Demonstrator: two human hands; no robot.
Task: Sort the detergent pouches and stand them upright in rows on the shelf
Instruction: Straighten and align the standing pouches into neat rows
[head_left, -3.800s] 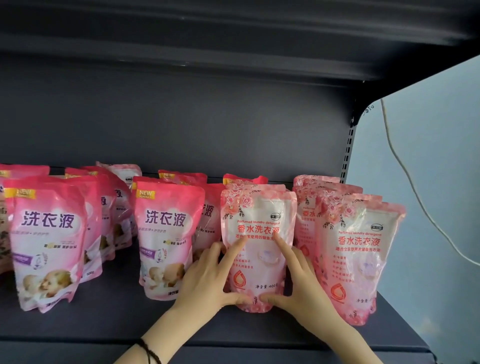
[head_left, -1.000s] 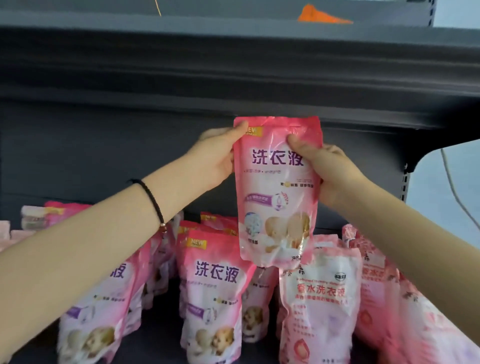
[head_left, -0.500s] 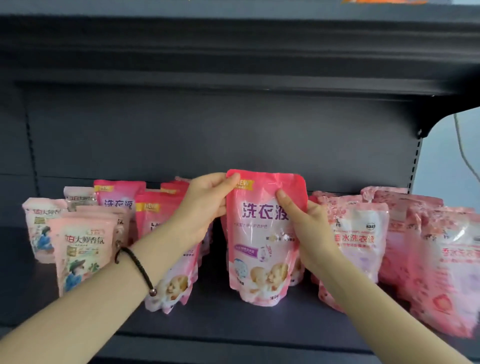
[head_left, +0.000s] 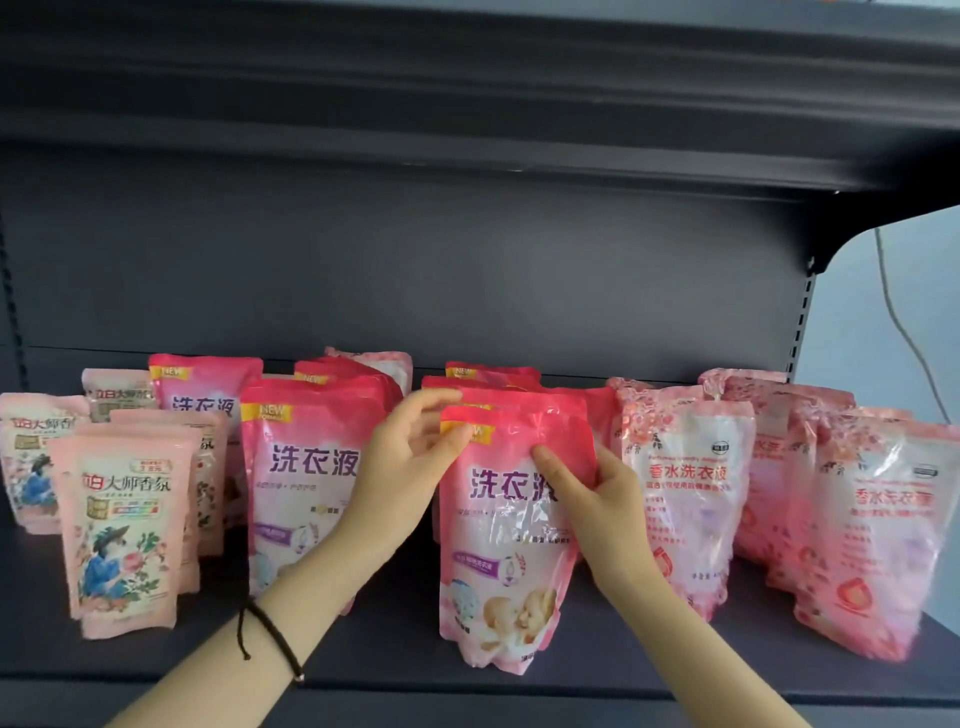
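A bright pink pouch with purple lettering and a baby picture (head_left: 501, 561) stands upright at the front of the dark shelf (head_left: 363, 654), in front of a row of like pouches. My left hand (head_left: 410, 467) pinches its top left corner. My right hand (head_left: 597, 499) grips its upper right edge, thumb across the front. To the left stands another row of the same pink pouches (head_left: 301, 483). Pale rose-patterned pouches (head_left: 685, 488) fill the right side. Light pink pouches with a blue-dressed figure (head_left: 122, 530) stand at far left.
The shelf's dark back panel (head_left: 415, 270) rises behind the rows, and the upper shelf (head_left: 467, 104) overhangs them. A slotted upright (head_left: 800, 322) ends the shelf on the right, with a pale wall and a hanging cable (head_left: 904, 322) beyond.
Both hands have lowered the pink baby-picture pouch from up near the upper shelf down onto the shelf, at the front of the middle row. The grip on its top corners is unchanged.
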